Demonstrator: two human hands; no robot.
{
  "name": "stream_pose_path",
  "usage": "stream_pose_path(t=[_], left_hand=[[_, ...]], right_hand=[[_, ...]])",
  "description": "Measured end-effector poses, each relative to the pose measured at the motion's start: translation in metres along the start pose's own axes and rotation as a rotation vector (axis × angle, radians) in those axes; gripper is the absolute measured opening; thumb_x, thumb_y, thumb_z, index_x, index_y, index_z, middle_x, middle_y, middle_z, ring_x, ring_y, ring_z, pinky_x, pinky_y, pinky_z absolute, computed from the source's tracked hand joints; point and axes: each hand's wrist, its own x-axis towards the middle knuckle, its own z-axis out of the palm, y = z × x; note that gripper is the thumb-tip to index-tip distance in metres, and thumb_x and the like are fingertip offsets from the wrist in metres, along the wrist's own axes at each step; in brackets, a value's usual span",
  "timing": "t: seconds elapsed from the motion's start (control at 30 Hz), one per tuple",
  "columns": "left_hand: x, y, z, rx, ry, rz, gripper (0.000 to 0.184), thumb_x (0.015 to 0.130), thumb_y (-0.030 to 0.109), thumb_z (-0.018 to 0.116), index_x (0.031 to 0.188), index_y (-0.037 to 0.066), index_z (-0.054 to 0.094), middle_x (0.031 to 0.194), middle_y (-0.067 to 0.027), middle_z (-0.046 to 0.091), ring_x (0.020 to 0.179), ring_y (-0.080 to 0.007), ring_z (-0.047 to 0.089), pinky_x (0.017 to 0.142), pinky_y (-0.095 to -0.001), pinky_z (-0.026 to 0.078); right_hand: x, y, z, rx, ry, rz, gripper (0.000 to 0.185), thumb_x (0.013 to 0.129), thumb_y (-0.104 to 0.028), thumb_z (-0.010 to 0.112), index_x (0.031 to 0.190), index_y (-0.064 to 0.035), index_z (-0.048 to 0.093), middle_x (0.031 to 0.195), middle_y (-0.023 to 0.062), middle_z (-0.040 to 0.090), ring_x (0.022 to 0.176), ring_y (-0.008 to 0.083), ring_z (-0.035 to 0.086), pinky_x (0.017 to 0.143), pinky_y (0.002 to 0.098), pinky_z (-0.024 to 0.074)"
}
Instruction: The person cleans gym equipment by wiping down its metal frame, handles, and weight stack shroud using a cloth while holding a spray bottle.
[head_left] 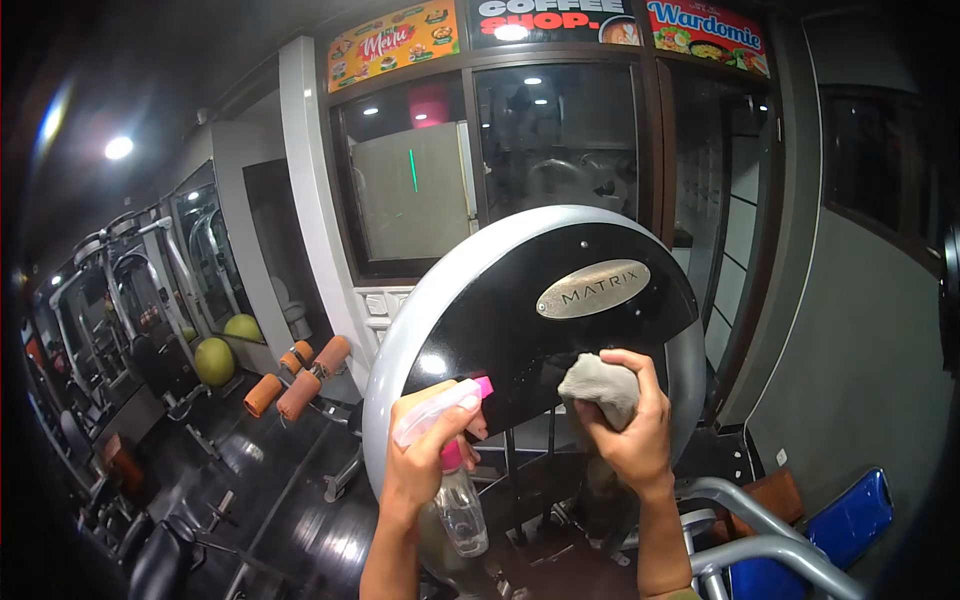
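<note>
My left hand (425,450) is wrapped round a clear spray bottle (461,515) with a pink collar and nozzle, pointed at the machine's black panel. In my right hand (640,430) is a bunched grey cloth (600,388), held in front of the lower right of the panel; whether it touches the surface I cannot tell. The round black panel (480,310) has a silver rim and an oval MATRIX badge (594,289) above the cloth.
Orange foam rollers (297,396) stand left of the machine, with a green ball (214,362) farther left. Grey metal tubes (770,550) and a blue pad (850,520) are at lower right. Behind are glass windows (557,140) under food signs.
</note>
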Motion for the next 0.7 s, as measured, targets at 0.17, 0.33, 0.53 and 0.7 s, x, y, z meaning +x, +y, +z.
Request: stream_pose_path(t=[0.17, 0.33, 0.53, 0.7], left_hand=[[-0.002, -0.006, -0.007, -0.046, 0.001, 0.026, 0.032, 0.089, 0.025, 0.057, 0.083, -0.006, 0.063, 0.071, -0.0125, 0.064, 0.048, -0.0166, 0.059, 0.051, -0.0274, 0.05], [-0.004, -0.009, -0.012, -0.071, 0.012, 0.043, 0.034, 0.088, 0.026, 0.056, 0.083, -0.007, 0.063, 0.072, -0.0144, 0.064, 0.048, -0.0173, 0.059, 0.05, -0.0277, 0.05], [-0.003, -0.01, -0.015, -0.055, 0.0, 0.06, 0.036, 0.088, 0.027, 0.056, 0.083, -0.008, 0.063, 0.071, -0.0155, 0.065, 0.047, -0.0182, 0.06, 0.049, -0.0284, 0.05], [-0.003, -0.012, -0.013, -0.069, 0.04, 0.062, 0.035, 0.088, 0.026, 0.056, 0.081, -0.008, 0.063, 0.071, -0.0154, 0.064, 0.047, -0.0185, 0.059, 0.049, -0.0287, 0.05]], right_hand=[[0.023, -0.01, 0.016, -0.216, -0.069, -0.194, 0.046, 0.069, -0.005, 0.079, 0.113, -0.0108, 0.064, 0.099, 0.0124, 0.065, 0.089, 0.034, 0.067, 0.077, 0.0406, 0.0538], [0.016, -0.032, 0.026, -0.212, -0.39, -0.266, 0.044, 0.063, -0.005, 0.078, 0.106, -0.0115, 0.069, 0.092, 0.0099, 0.068, 0.083, 0.029, 0.069, 0.073, 0.0372, 0.0553], [0.042, -0.003, -0.001, -0.305, -0.106, -0.216, 0.037, 0.065, -0.011, 0.083, 0.099, -0.0104, 0.068, 0.089, 0.0093, 0.068, 0.078, 0.0294, 0.068, 0.07, 0.0378, 0.0548], [0.04, -0.027, 0.026, -0.197, -0.333, -0.334, 0.036, 0.065, -0.009, 0.081, 0.099, -0.0087, 0.069, 0.09, 0.0105, 0.069, 0.081, 0.0293, 0.069, 0.073, 0.0369, 0.0553]])
